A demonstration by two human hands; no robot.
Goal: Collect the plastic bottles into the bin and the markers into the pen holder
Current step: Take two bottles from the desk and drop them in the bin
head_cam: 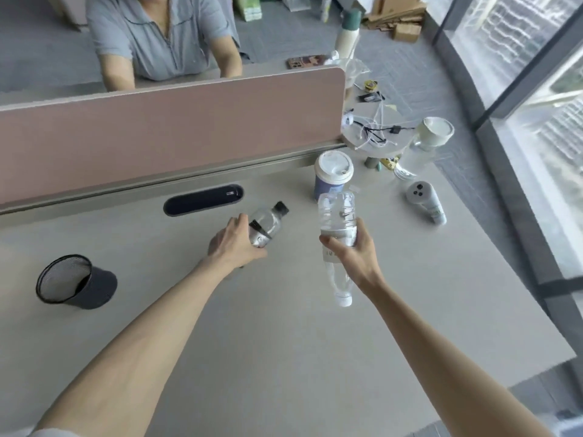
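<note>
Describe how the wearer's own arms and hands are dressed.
Both forearms are bare to the hands. The left hand and right hand show no gloves, rings, watch or bands. Only a pale sleeve edge shows at the left arm's bottom corner.

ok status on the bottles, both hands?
Left hand shut on black-capped bottle. Right hand shut on white-capped bottle, cap down. Mesh holder tipped over, far left. No bin visible.

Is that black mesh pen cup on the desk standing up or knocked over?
Knocked over. The black mesh pen holder lies on its side on the desk, its round open mouth facing left, and nothing shows inside it.
</note>
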